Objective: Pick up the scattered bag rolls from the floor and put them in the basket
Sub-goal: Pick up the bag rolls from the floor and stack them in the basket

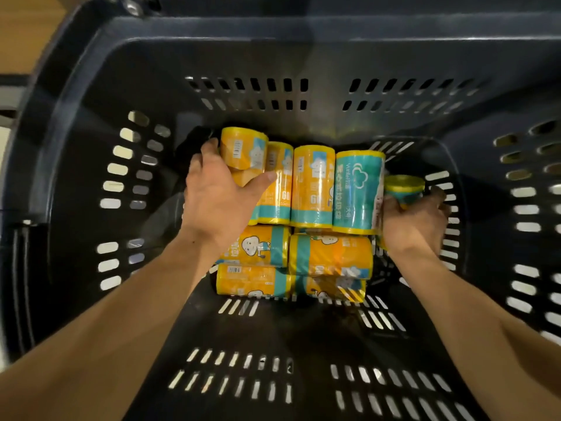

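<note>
Both arms reach down into a dark slotted basket [91, 95], and all the bag rolls in sight lie on its floor, packed together near the far wall.

The left hand [217, 189] is laid over the left end of the pile. Its fingers [209, 147] curl round the far side of a yellow roll [243, 147] in the back corner, while the thumb stretches across the front and touches the second roll [280, 189] beside it. It has hold of that corner roll, as far as I can see.

The right hand [416, 218] is at the other end of the row, against the basket's right wall. Its fingers wrap round a small roll [405, 185] with a yellow rim and a teal band, held just beside the big teal roll [358, 189].

Between the two hands stand four rolls in a row: three yellow ones with a teal band at the near end, then the teal one with a cloud mark. The third roll [312, 183] touches the teal one.

Nearer to me, more yellow rolls lie on their sides in two rows, one of them [331, 253] with a cartoon figure on its wrap, another [252, 282] with a barcode. They press against each other and against the row behind.

A strip of wooden floor [24, 34] shows outside the basket, top left.
</note>
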`<state>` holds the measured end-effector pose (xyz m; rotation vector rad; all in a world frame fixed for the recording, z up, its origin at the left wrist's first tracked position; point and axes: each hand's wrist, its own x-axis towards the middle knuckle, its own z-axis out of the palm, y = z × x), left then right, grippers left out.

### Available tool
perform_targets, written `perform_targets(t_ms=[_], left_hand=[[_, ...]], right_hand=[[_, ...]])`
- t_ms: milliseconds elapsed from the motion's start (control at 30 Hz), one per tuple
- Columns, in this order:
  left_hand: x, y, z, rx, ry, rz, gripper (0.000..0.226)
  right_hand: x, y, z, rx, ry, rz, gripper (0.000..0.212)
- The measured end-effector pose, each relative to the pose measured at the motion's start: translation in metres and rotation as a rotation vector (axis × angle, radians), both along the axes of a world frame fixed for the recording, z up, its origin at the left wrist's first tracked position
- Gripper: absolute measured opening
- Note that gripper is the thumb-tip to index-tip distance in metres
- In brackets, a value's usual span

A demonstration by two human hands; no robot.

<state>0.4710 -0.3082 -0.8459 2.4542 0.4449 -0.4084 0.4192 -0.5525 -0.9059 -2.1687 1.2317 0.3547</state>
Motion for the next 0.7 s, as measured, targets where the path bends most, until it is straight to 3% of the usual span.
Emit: perform_targets(t_ms=[267, 400, 533, 700], left_hand=[[-0.01, -0.003, 0.035, 0.018, -0.01, -0.018, 0.086], [-0.016, -0.004, 0.072, 0.047, -0.018, -0.118, 0.068], [-0.021, -0.002, 0.134, 0.07, 0.018, -0.287, 0.056], [-0.024, 0.011, 0.256, 0.254, 0.033, -0.519, 0.046]], right_hand=[[-0.009, -0.015, 0.053, -0.013, 0.01, 0.122, 0.052], [-0.007, -0.021, 0.104, 0.037, 0.016, 0.252, 0.04], [0.002, -0.009, 0.179, 0.104, 0.005, 0.383, 0.028], [0.005, 0.032, 0.304, 0.116, 0.04, 0.663, 0.016]])
